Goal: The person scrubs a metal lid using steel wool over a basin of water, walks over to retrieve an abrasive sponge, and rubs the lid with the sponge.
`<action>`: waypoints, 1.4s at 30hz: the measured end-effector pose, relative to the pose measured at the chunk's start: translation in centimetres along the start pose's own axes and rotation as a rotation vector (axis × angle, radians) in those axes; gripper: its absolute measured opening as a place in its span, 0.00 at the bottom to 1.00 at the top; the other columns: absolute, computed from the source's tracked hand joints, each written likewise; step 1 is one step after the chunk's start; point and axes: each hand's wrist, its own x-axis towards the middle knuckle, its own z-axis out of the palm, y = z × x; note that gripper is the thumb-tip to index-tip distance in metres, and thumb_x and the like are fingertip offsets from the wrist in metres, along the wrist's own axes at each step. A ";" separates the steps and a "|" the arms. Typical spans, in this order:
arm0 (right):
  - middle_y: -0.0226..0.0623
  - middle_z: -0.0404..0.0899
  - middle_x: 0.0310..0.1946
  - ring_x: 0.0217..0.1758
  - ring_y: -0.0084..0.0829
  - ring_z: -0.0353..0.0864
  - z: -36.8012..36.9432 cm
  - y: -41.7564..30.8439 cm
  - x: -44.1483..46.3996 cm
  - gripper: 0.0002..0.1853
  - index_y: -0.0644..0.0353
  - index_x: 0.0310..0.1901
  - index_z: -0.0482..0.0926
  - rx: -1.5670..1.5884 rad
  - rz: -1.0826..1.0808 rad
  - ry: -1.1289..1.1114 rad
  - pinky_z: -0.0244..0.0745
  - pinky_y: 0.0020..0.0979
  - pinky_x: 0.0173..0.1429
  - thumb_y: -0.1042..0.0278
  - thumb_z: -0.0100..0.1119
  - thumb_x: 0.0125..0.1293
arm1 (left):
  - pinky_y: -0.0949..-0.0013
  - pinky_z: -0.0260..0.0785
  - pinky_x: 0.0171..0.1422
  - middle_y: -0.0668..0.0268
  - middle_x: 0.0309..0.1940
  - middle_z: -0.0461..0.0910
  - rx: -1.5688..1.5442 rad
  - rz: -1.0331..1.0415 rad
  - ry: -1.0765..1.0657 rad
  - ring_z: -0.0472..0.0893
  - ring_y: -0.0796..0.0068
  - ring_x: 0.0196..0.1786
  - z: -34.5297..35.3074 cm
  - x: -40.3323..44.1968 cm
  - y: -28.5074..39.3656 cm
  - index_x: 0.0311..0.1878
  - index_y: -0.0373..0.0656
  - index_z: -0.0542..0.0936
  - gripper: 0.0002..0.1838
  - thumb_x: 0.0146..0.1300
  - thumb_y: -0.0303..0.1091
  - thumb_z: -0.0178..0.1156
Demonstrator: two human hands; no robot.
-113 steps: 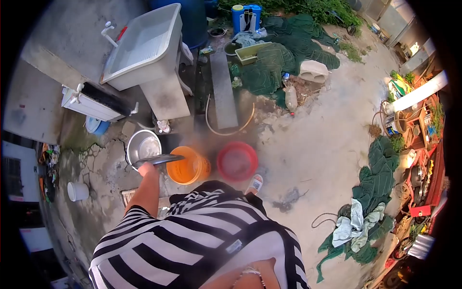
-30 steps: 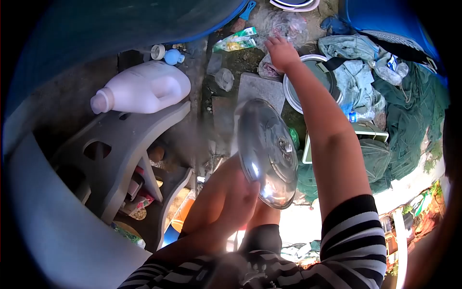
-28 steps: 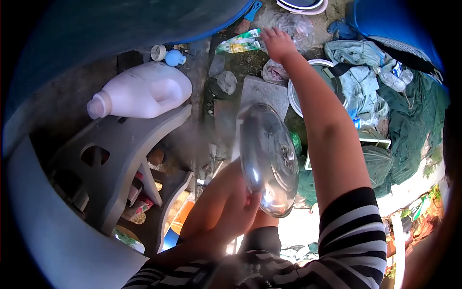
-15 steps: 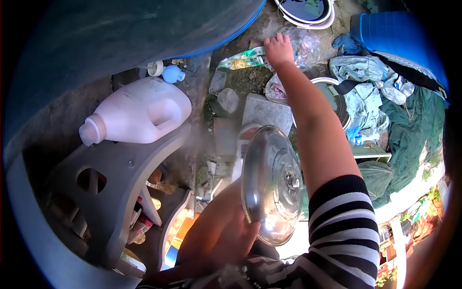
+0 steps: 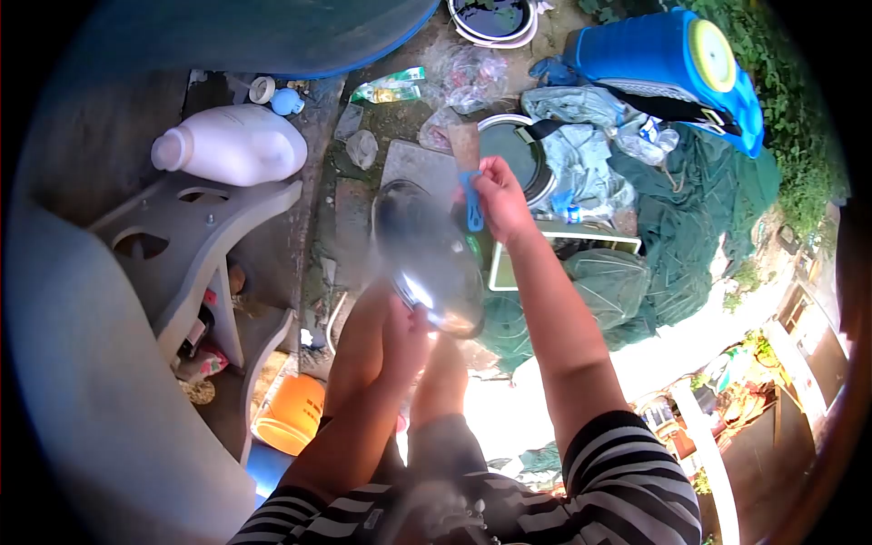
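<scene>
Head cam: L hand (image 5: 407, 329) grips the glass lid (image 5: 434, 263) by its lower rim, tilted, prob. to keep fingers off the broad face. R hand (image 5: 501, 198) is closed on a blue-handled scraper (image 5: 473, 202), blade up, prob. so the edge clears the fingers; lid's just L of & below that hand. Round tub (image 5: 547, 174) sits behind R wrist, netting (image 5: 695, 213) farther R, jug (image 5: 245, 145) on its side up-L of L hand. Haze blurs lid's L side; L fingertips unclear; orange bucket (image 5: 292, 416) part-hidden; lid-scraper contact can't tell.
</scene>
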 end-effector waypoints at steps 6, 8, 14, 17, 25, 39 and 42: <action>0.38 0.82 0.39 0.38 0.36 0.88 1.9 -5.5 -19.7 0.09 0.55 0.52 0.71 0.032 0.024 -0.071 0.85 0.39 0.43 0.79 0.55 0.75 | 0.65 0.83 0.58 0.56 0.60 0.79 -0.586 0.271 -0.002 0.85 0.69 0.54 -2.3 -7.8 -3.3 0.73 0.37 0.65 0.20 0.81 0.23 0.49; 0.40 0.83 0.39 0.37 0.36 0.88 1.1 -5.9 -23.4 0.10 0.55 0.52 0.72 -0.189 0.127 -0.067 0.80 0.36 0.36 0.78 0.56 0.73 | 0.63 0.83 0.60 0.59 0.60 0.81 -0.484 0.194 0.025 0.87 0.68 0.53 -5.0 -13.4 -1.3 0.73 0.39 0.65 0.20 0.82 0.22 0.47; 0.33 0.79 0.33 0.25 0.22 0.79 -0.7 -0.7 -29.7 0.11 0.59 0.56 0.70 -0.972 -0.144 -0.008 0.75 0.28 0.27 0.75 0.60 0.76 | 0.69 0.82 0.47 0.63 0.51 0.85 -0.331 0.229 0.379 0.86 0.74 0.48 -11.5 -26.1 -7.2 0.69 0.43 0.71 0.15 0.83 0.27 0.50; 0.36 0.82 0.29 0.24 0.26 0.82 1.7 1.4 -34.8 0.15 0.61 0.56 0.73 -1.205 -0.048 -0.085 0.79 0.33 0.28 0.71 0.66 0.72 | 0.70 0.80 0.46 0.66 0.48 0.83 -0.220 0.240 0.537 0.83 0.76 0.46 -14.3 -30.7 -12.1 0.64 0.42 0.75 0.12 0.82 0.30 0.53; 0.39 0.83 0.36 0.25 0.26 0.83 3.2 9.5 -45.1 0.27 0.66 0.66 0.70 -1.384 -0.020 -0.222 0.79 0.31 0.24 0.76 0.70 0.69 | 0.67 0.73 0.48 0.67 0.38 0.78 -0.211 0.171 0.950 0.76 0.77 0.41 -19.2 -44.3 -26.0 0.58 0.39 0.77 0.10 0.83 0.33 0.54; 0.34 0.81 0.33 0.23 0.23 0.81 14.4 34.4 -70.9 0.18 0.63 0.62 0.73 -1.824 -0.150 -0.573 0.77 0.28 0.24 0.73 0.66 0.74 | 0.69 0.67 0.40 0.72 0.31 0.72 -0.486 -0.025 1.686 0.70 0.81 0.36 -32.9 -92.5 -62.2 0.44 0.38 0.78 0.14 0.85 0.39 0.54; 0.32 0.82 0.32 0.23 0.22 0.81 19.4 37.8 -72.3 0.17 0.61 0.61 0.74 -1.880 -0.180 -0.706 0.77 0.28 0.25 0.73 0.64 0.75 | 0.77 0.67 0.46 0.75 0.35 0.75 -0.334 -0.106 1.825 0.70 0.85 0.39 -36.0 -99.6 -66.9 0.47 0.37 0.80 0.14 0.85 0.39 0.57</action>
